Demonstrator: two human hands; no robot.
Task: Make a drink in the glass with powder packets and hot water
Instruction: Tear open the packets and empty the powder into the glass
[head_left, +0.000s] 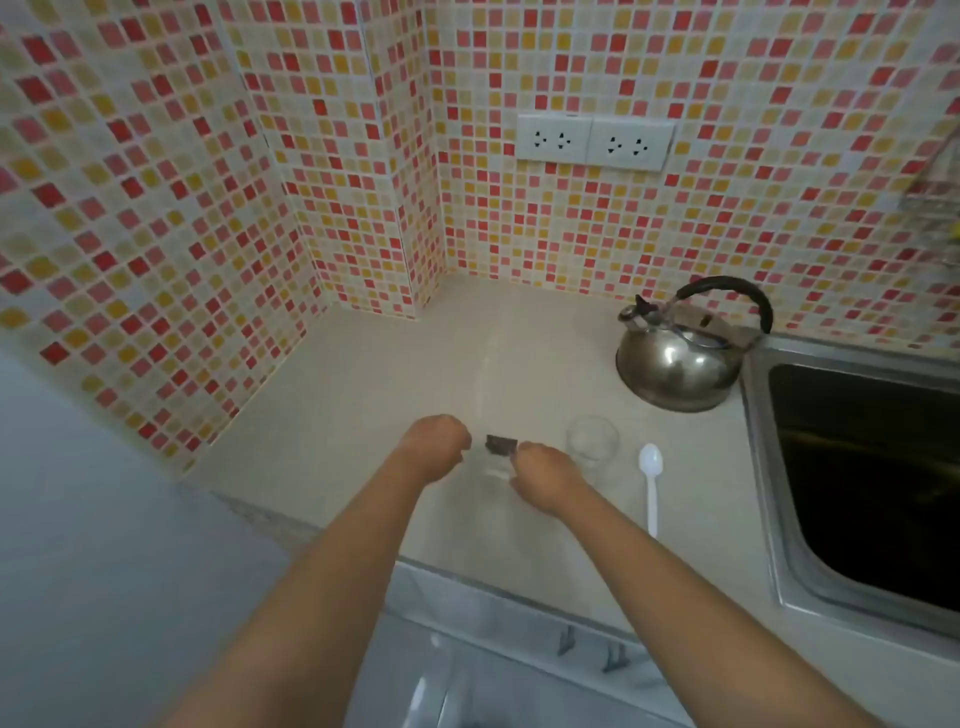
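Note:
My left hand (439, 444) and my right hand (545, 475) hover close together over the beige counter (363, 395). Between them is a small powder packet (501, 446) with a dark end and a pale, blurred body. My right hand pinches it at the dark end. The curled fingers of my left hand seem to grip the pale side, though blur hides the contact. An empty clear glass (592, 439) stands upright just right of my right hand. A white plastic spoon (650, 483) lies on the counter to the right of the glass.
A steel kettle (680, 358) with a black handle stands behind the glass, by the tiled wall. A steel sink (763, 467) fills the right side. Two wall sockets (592, 141) sit above the counter. The counter's front edge runs below my forearms.

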